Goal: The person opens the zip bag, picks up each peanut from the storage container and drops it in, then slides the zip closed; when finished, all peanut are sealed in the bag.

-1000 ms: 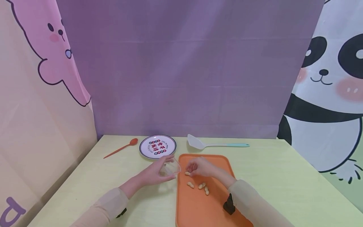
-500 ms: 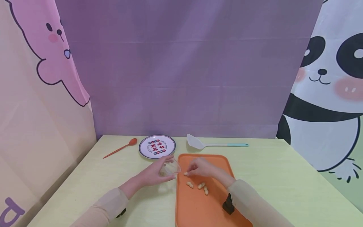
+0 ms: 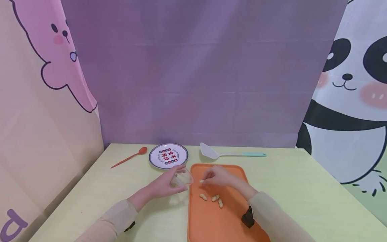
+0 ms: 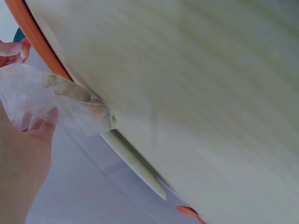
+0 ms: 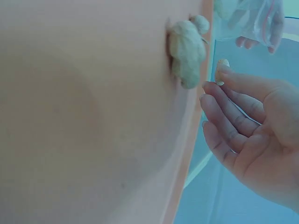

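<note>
1. At the left edge of the flat orange plastic tray (image 3: 211, 218), your left hand (image 3: 164, 185) grips a small clear plastic bag (image 3: 181, 178), fingers curled round it, mouth turned toward the tray.
2. The left wrist view shows pale, lumpy peanuts (image 4: 79, 98) already inside the bag (image 4: 51, 100).
3. Your right hand (image 3: 218, 176) hovers over the tray's far half, thumb and fingertip pinching one pale unshelled peanut (image 3: 201, 181) just beside the bag's mouth; the other fingers (image 5: 229, 116) lie loosely extended.
4. The two hands are close together but do not touch.
5. Three more loose peanuts in their shells (image 3: 212, 198) lie clustered on the tray, just nearer you than the right hand.
6. The tray's near half is bare orange surface, crossed by your right sleeve.
7. The pale yellow-green table (image 3: 302, 188) gives wide open room to the right of the tray and to the left of your left forearm.
8. Along the table's far edge, well apart from your hands, lie a long red plastic spoon (image 3: 129, 157), a round white plate with printed red characters (image 3: 168, 156), and a white spatula with a teal handle (image 3: 229, 154).
</note>
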`<state>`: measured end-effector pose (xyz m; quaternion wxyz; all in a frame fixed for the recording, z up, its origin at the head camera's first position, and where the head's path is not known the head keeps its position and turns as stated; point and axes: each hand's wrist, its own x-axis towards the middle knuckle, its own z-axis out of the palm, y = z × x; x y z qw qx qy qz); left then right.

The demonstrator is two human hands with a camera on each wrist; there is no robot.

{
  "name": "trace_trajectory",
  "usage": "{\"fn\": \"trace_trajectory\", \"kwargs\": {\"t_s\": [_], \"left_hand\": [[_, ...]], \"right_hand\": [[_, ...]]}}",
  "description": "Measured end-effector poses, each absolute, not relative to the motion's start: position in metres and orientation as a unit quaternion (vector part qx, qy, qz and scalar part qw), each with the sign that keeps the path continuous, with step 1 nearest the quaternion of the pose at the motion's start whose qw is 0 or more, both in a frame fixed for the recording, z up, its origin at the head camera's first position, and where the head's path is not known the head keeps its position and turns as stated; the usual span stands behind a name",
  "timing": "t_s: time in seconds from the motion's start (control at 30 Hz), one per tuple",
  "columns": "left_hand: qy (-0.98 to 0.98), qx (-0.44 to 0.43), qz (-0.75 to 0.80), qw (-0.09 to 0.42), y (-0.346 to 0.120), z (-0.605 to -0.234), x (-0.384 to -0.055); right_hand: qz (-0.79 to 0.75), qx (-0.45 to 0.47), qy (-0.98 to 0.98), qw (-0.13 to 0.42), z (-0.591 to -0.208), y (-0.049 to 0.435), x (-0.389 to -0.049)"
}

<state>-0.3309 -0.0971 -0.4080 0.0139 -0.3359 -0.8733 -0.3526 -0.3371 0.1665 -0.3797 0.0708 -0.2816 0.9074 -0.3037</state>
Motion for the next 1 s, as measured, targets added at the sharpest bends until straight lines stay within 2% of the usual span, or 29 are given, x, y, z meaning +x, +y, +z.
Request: {"fn": "trace_trajectory", "kwargs": {"t_s": [0.47,0.9,1.0], "left_hand": [[-0.871,-0.340,-0.353,0.020,-0.097,-0.406,-0.330],[-0.868,-0.340,-0.363,0.014,-0.097,-0.406,-0.329],[-0.866,-0.339,-0.367,0.012,-0.096,-0.406,-0.329]], "right_hand": [[-0.297,-0.331,0.895,0.011,-0.353,0.169,-0.328],[-0.320,-0.338,0.884,0.037,-0.345,0.141,-0.318],[-0.322,-0.356,0.877,0.025,-0.347,0.134,-0.318]]}}
